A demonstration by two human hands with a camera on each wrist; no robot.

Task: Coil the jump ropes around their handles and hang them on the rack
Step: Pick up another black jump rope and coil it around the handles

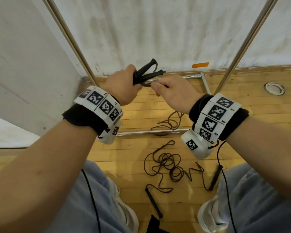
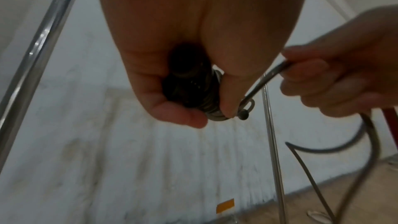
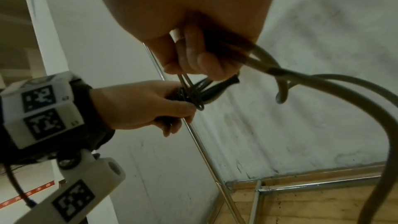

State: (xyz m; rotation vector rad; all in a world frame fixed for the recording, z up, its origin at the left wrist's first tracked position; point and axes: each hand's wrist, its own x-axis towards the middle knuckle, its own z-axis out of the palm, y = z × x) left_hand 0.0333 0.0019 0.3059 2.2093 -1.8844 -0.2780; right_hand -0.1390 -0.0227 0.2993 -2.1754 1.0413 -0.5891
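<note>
Black coiled rope, ribbed handles, both hands gripping

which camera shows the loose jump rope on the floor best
The head view: the whole loose jump rope lies tangled on the wooden floor between the person's feet, both handles visible. Neither wrist view shows it, only the rope being wound.

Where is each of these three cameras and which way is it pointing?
Head: looks down past both forearms at the left hand, right hand, rope bundle, floor.
Left wrist: under the left hand, looks along it at the bundle.
Right wrist: looks along the right hand pinching the rope.
All share the bundle.
</note>
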